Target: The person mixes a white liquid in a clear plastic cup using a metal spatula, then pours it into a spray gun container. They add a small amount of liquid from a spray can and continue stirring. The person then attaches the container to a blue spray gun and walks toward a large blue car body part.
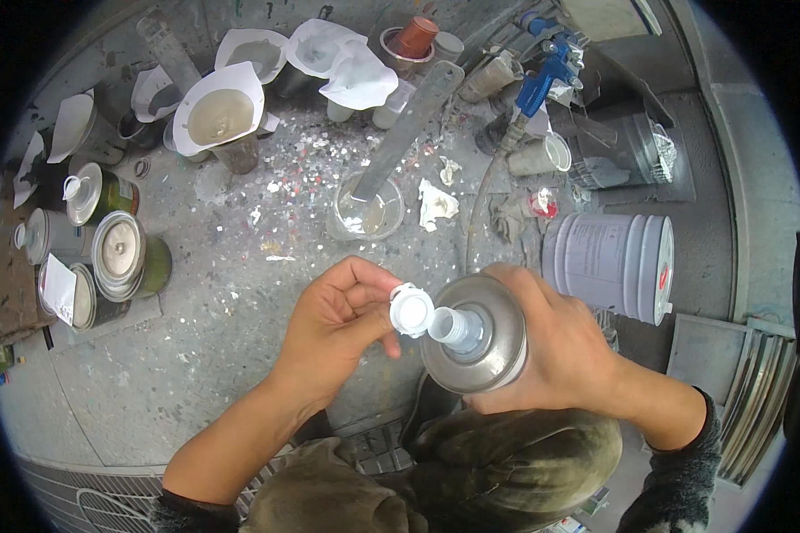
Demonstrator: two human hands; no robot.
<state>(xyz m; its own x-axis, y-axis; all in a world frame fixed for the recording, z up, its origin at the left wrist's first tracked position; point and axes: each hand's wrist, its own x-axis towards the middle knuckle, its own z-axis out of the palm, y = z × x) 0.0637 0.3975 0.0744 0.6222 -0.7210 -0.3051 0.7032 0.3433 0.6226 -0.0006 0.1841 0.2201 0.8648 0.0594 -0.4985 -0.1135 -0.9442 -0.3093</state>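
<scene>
My left hand (333, 329) holds a white plastic cap (412, 310) between thumb and fingers, right beside the open translucent neck (453, 329) of a round metal can. My right hand (564, 346) is wrapped round the can (467, 373) from the right, with the neck pointing up toward me. Beyond my hands, a clear plastic cup (373, 226) stands on the paint-spattered worktop (240, 346), holding some pale contents and a long flat stirring stick (404, 133) that leans toward the back.
Several cups with paper filters (218, 115) line the back. Lidded cans (120, 253) stand at left. A blue spray gun (547, 71) with a hose is at back right, above a white pail (596, 266) lying on its side. A metal bucket (622, 151) and stacked panels (747, 400) are at right.
</scene>
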